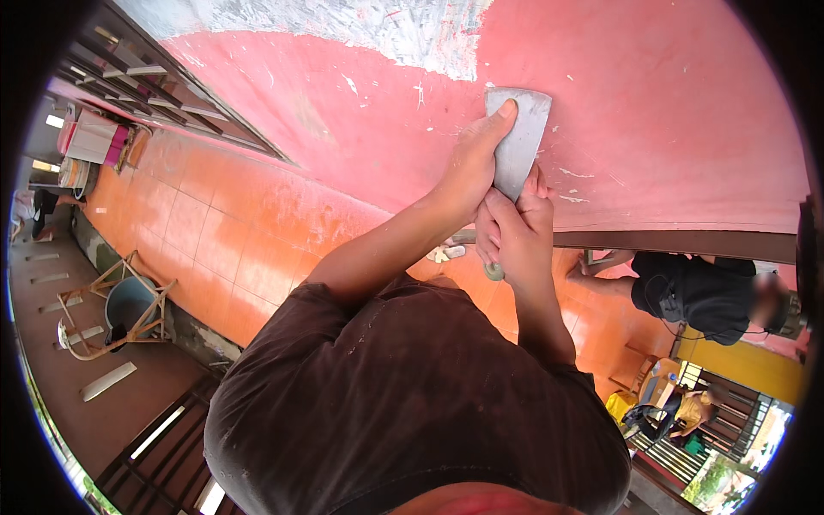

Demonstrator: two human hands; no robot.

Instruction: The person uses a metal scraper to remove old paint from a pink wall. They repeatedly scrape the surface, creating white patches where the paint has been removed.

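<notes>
Both hands are on a wide-bladed scraper with a grey metal blade. My left hand grips the blade's side, its thumb pressed flat on the metal. Lower down, my right hand is wrapped around the handle; only a greenish handle end shows below the fingers. The blade's broad edge lies at the pink painted wall, just below a rough patch where whitish-grey surface is exposed. Small pale nicks mark the paint around the blade.
A dark barred window is at upper left. Orange floor tiles lie below, with a grey-blue tub beside a wooden frame. One person in black stands at right; another person sits beyond.
</notes>
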